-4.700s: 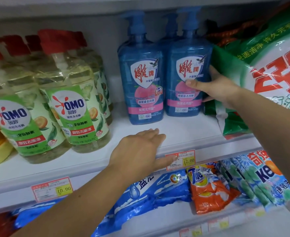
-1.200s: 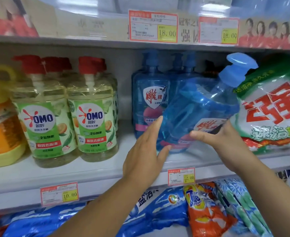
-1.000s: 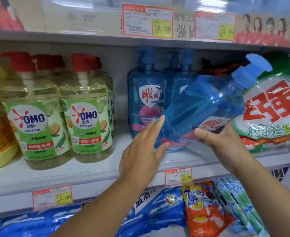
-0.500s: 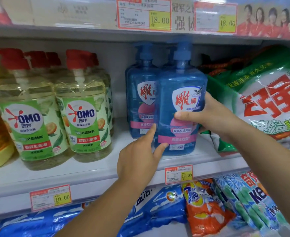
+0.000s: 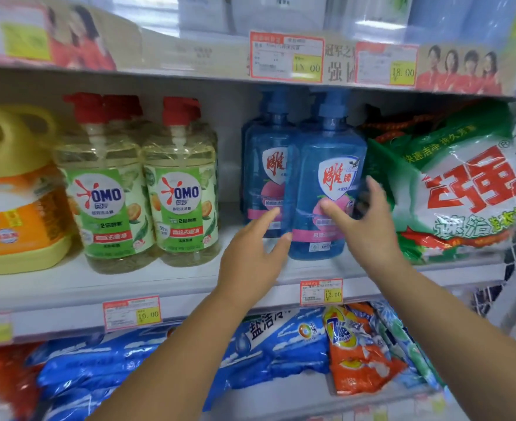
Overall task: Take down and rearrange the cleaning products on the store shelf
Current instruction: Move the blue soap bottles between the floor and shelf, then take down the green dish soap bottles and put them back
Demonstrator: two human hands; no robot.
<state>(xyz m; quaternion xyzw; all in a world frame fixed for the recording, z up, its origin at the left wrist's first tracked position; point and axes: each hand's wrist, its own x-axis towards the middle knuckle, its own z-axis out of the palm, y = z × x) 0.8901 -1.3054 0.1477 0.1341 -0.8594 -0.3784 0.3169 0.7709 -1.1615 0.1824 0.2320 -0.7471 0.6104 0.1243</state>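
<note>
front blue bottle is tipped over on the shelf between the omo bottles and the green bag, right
Not tipped: in the head view the front blue pump bottle stands upright on the shelf between the OMO bottles and the green bag.

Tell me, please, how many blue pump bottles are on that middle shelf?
2 show clearly: the front bottle by the green bag, and a second bottle just left of and behind it. More seem partly hidden behind them.

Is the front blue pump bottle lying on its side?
No, the front blue pump bottle stands upright on the shelf, pump on top, with the left hand and the right hand at its sides.
</note>
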